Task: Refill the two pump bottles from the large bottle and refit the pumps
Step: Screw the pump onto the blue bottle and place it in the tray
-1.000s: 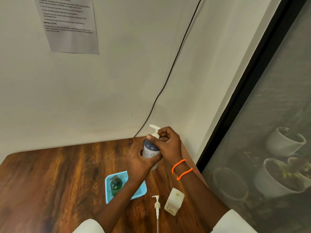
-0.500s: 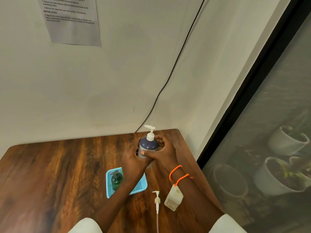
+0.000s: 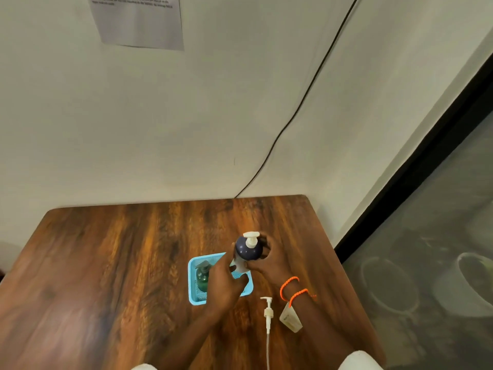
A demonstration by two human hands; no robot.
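the bottle (image 3: pixel 247 252), gripped by the right hand (image 3: pixel 269 259), should be lowered upright into the tray (image 3: pixel 192 273); the left hand (image 3: pixel 222 283) is loosely curled, empty.

The printed sheet (image 3: pixel 138 21) on the wall is too blurred to read.

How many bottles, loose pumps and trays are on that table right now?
Bottles: 3 (dark blue pump bottle, green pump bottle, cream bottle)
Loose pumps: 1 (white pump)
Trays: 1 (blue tray)
Total: 5
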